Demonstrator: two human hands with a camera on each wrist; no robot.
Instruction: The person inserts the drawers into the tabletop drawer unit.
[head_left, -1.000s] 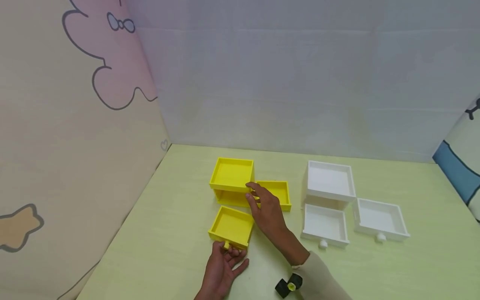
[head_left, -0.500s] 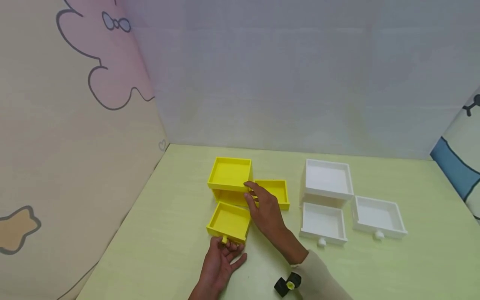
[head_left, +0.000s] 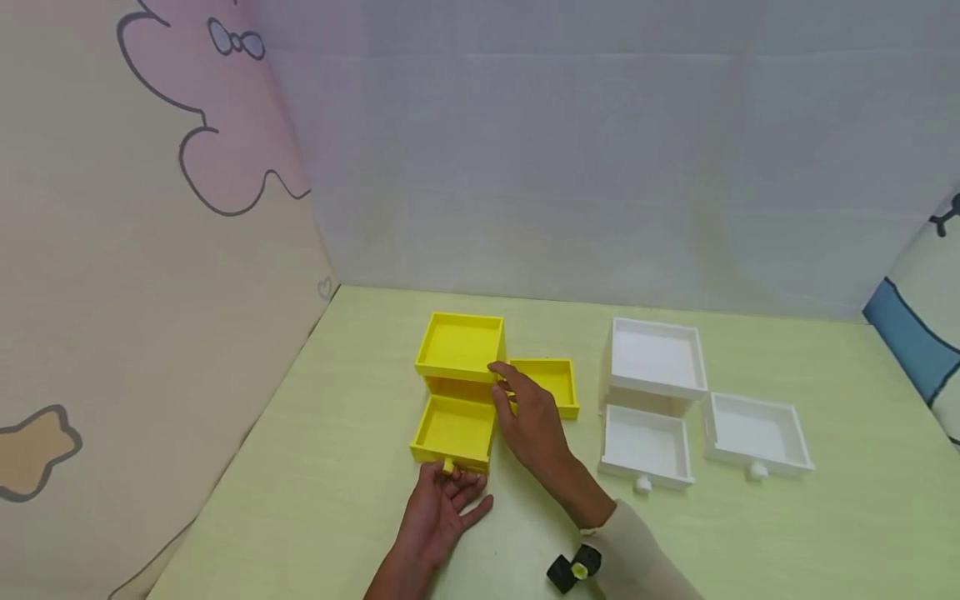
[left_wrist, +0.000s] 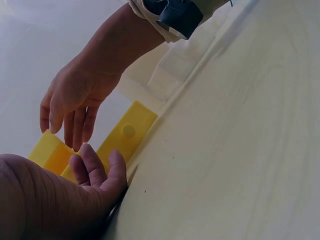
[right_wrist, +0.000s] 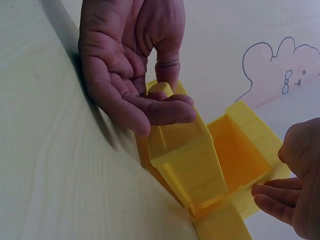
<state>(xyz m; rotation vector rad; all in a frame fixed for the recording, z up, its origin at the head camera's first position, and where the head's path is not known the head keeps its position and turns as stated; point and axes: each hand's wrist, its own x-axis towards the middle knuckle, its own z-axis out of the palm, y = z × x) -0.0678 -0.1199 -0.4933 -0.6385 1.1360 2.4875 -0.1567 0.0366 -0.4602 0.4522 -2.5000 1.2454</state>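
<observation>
A yellow cabinet (head_left: 459, 346) stands on the table with its front opening facing me. Before that opening lies a shallow yellow drawer (head_left: 453, 427), lined up with it; whether its back edge is inside cannot be told. My left hand (head_left: 444, 512) pinches the drawer's small knob (right_wrist: 160, 89), palm up, with fingers under the drawer front. My right hand (head_left: 534, 421) holds the cabinet's right front corner, fingertips against its side wall and thumb near the front edge. Partly hidden behind this hand, a second yellow drawer (head_left: 553, 379) sits right of the cabinet.
A white cabinet (head_left: 658, 354) stands to the right, with one white drawer (head_left: 647, 443) before it and another white drawer (head_left: 761, 429) beside it. A dark wrist device (head_left: 573, 571) is on the right sleeve. Patterned walls border the table.
My left hand has moved the yellow drawer away from me, up to the cabinet, and turned it straight with the opening. The right hand has stayed at the cabinet's corner.
</observation>
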